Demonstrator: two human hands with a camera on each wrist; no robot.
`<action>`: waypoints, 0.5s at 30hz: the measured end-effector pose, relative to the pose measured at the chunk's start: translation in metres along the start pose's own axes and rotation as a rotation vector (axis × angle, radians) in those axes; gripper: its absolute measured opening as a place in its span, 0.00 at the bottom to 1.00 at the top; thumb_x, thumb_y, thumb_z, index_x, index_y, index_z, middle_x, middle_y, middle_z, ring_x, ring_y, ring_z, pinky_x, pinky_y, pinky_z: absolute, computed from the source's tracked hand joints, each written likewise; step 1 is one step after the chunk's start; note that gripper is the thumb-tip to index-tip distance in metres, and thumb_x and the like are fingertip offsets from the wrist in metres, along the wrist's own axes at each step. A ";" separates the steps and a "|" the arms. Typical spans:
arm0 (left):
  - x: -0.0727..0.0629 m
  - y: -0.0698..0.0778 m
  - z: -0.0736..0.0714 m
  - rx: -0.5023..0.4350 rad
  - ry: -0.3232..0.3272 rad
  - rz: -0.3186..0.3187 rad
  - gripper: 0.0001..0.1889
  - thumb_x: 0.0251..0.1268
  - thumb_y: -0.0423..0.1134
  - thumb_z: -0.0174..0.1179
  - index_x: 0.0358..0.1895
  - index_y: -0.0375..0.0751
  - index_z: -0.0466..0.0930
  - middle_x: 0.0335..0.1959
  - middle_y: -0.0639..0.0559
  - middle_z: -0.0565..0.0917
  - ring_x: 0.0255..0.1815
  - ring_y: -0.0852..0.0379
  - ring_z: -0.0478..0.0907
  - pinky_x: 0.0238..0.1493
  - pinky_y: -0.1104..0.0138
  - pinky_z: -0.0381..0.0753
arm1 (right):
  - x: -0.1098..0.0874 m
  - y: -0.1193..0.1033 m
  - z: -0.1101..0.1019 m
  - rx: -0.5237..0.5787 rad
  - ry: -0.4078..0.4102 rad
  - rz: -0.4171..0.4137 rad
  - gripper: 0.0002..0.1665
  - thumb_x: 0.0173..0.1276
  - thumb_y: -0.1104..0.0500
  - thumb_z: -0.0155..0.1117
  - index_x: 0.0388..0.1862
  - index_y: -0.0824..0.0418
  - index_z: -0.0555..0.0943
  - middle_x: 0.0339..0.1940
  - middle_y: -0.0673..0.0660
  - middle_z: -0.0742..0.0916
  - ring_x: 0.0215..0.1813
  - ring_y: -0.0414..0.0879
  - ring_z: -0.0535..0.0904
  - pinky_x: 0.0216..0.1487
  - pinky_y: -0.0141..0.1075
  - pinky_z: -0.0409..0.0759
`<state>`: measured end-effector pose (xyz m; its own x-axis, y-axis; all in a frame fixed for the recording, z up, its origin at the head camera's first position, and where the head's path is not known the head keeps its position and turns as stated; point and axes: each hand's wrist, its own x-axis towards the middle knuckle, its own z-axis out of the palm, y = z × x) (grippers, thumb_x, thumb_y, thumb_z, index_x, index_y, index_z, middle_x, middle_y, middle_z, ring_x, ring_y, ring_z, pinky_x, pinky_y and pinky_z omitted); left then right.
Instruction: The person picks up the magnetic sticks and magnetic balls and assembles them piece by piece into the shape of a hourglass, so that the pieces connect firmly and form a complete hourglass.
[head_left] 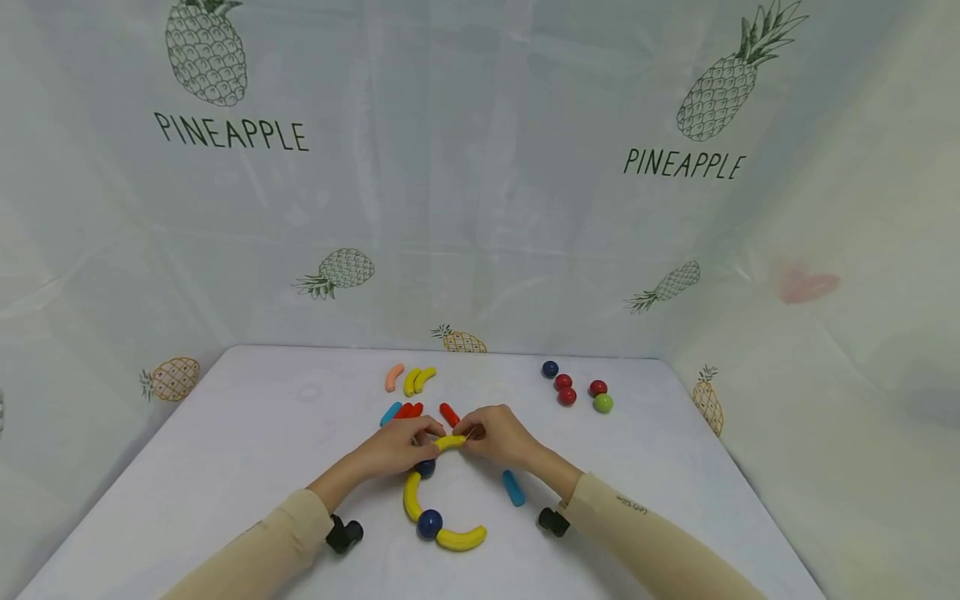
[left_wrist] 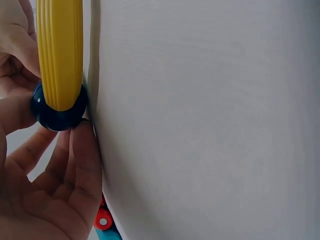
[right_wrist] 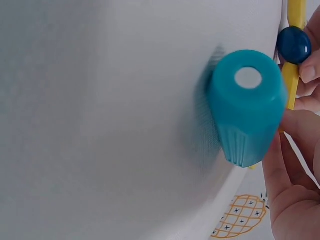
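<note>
Between my two hands lies a curved yellow toy rod [head_left: 450,442]. My right hand [head_left: 501,435] pinches its right end between thumb and fingers. A dark blue ball [left_wrist: 59,120] joins its other end, and the thumb and fingertips of my left hand [head_left: 397,446] hold that ball from both sides. From this ball a second yellow rod [head_left: 412,497] curves toward me to another dark blue ball [head_left: 430,523]. A third yellow rod [head_left: 462,539] extends rightward from there, so the pieces form an open ring on the table. Part of the held rod is hidden by fingers.
A short blue rod [head_left: 513,488] lies right of the ring, under my right wrist. Red rods [head_left: 449,414] and a blue rod [head_left: 391,414] lie just beyond my hands. Farther back are yellow rods [head_left: 424,379], a salmon rod [head_left: 393,377], red balls [head_left: 567,397] and a green ball [head_left: 603,403].
</note>
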<state>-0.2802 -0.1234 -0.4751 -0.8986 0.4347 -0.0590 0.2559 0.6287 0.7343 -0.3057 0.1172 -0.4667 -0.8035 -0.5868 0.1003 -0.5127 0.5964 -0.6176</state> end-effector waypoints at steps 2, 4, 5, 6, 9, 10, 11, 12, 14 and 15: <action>0.001 0.001 0.001 -0.004 0.011 -0.014 0.11 0.74 0.38 0.66 0.55 0.48 0.84 0.38 0.55 0.84 0.37 0.56 0.79 0.42 0.64 0.84 | 0.000 0.000 0.000 0.002 -0.004 -0.002 0.11 0.69 0.66 0.76 0.50 0.57 0.91 0.44 0.50 0.92 0.42 0.37 0.84 0.50 0.30 0.86; 0.001 0.001 0.002 -0.008 0.021 -0.025 0.10 0.73 0.37 0.66 0.54 0.48 0.84 0.37 0.55 0.84 0.37 0.56 0.79 0.42 0.64 0.84 | 0.001 0.000 0.000 0.001 -0.009 -0.005 0.12 0.70 0.66 0.76 0.50 0.57 0.91 0.43 0.49 0.92 0.42 0.37 0.84 0.50 0.30 0.86; 0.001 0.001 0.002 -0.008 0.025 -0.029 0.10 0.73 0.37 0.66 0.54 0.48 0.84 0.37 0.55 0.84 0.36 0.56 0.78 0.42 0.64 0.84 | 0.000 0.000 0.000 0.001 -0.014 -0.005 0.12 0.70 0.65 0.76 0.50 0.57 0.91 0.44 0.49 0.92 0.42 0.37 0.84 0.50 0.29 0.86; 0.001 0.001 0.002 -0.009 0.028 -0.032 0.10 0.73 0.37 0.66 0.53 0.48 0.84 0.36 0.55 0.84 0.36 0.56 0.78 0.41 0.64 0.84 | 0.000 0.000 0.000 0.001 -0.020 -0.007 0.12 0.70 0.65 0.75 0.51 0.57 0.91 0.44 0.50 0.92 0.42 0.38 0.84 0.50 0.30 0.86; 0.001 0.001 0.003 -0.013 0.032 -0.036 0.10 0.73 0.37 0.65 0.53 0.49 0.84 0.36 0.55 0.84 0.36 0.56 0.78 0.42 0.63 0.84 | -0.001 0.002 -0.005 -0.004 -0.042 -0.032 0.13 0.71 0.65 0.75 0.53 0.58 0.90 0.45 0.50 0.92 0.44 0.41 0.85 0.51 0.31 0.87; 0.000 0.001 0.003 -0.011 0.034 -0.036 0.10 0.72 0.36 0.65 0.53 0.49 0.84 0.36 0.55 0.84 0.37 0.56 0.78 0.43 0.63 0.84 | -0.002 0.004 -0.008 -0.006 -0.049 -0.040 0.14 0.71 0.65 0.74 0.54 0.59 0.90 0.46 0.51 0.91 0.45 0.43 0.85 0.51 0.33 0.87; 0.000 0.001 0.003 -0.009 0.036 -0.037 0.10 0.72 0.36 0.65 0.53 0.49 0.84 0.37 0.55 0.84 0.37 0.56 0.78 0.43 0.63 0.85 | -0.004 0.006 -0.012 -0.008 -0.055 -0.046 0.14 0.71 0.64 0.74 0.55 0.59 0.89 0.48 0.52 0.91 0.47 0.45 0.86 0.52 0.35 0.88; 0.000 0.002 0.003 -0.007 0.037 -0.036 0.10 0.73 0.37 0.65 0.53 0.49 0.84 0.37 0.55 0.84 0.38 0.56 0.78 0.44 0.62 0.85 | -0.005 0.009 -0.018 -0.016 -0.056 -0.051 0.15 0.72 0.64 0.73 0.57 0.60 0.89 0.49 0.54 0.91 0.49 0.47 0.86 0.53 0.37 0.88; 0.000 0.001 0.004 0.001 0.042 -0.037 0.10 0.73 0.37 0.65 0.54 0.49 0.85 0.38 0.55 0.84 0.39 0.56 0.78 0.44 0.63 0.85 | -0.010 0.018 -0.030 -0.042 -0.041 -0.044 0.17 0.72 0.64 0.73 0.59 0.61 0.88 0.52 0.56 0.90 0.53 0.52 0.85 0.55 0.42 0.88; -0.001 0.002 0.003 0.002 0.044 -0.038 0.11 0.72 0.37 0.65 0.54 0.49 0.85 0.38 0.55 0.83 0.39 0.56 0.78 0.45 0.62 0.85 | -0.013 0.024 -0.038 -0.059 -0.022 -0.031 0.17 0.72 0.64 0.73 0.59 0.60 0.88 0.53 0.57 0.90 0.55 0.54 0.84 0.55 0.45 0.88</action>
<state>-0.2780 -0.1205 -0.4762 -0.9227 0.3814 -0.0568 0.2220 0.6459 0.7304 -0.3187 0.1595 -0.4533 -0.7807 -0.6166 0.1014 -0.5546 0.6088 -0.5672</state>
